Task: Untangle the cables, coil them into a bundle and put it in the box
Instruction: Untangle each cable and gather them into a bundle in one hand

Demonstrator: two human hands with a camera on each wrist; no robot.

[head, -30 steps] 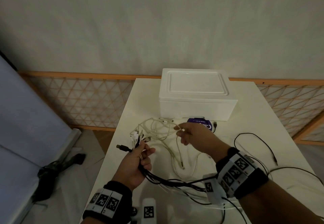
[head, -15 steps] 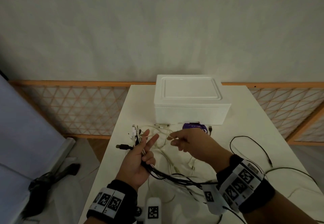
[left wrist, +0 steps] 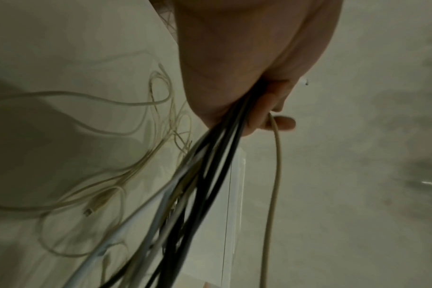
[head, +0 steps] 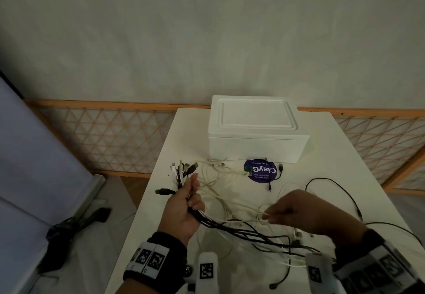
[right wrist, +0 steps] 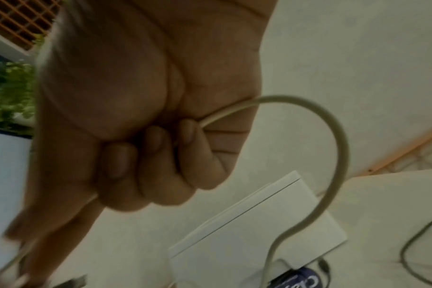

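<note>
Over the white table point(head: 345, 155), near the closed white box point(head: 255, 130), the left hand point(head: 181, 211) is gripping a bundle of cables point(head: 232, 227), while only the right wrist view is showing the right hand point(right wrist: 146, 120) fisting around one pale cable point(right wrist: 333, 136).

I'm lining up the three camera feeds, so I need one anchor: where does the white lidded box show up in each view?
Head: white box at the table's far middle, lid on.
Left wrist: a blurred white slab behind the cables, lower centre, probably the box; uncertain.
Right wrist: white box lower centre-right, tilted, below the right hand.
Shared landmark: the purple sticker at the box's front, seen in head and right wrist.
</note>
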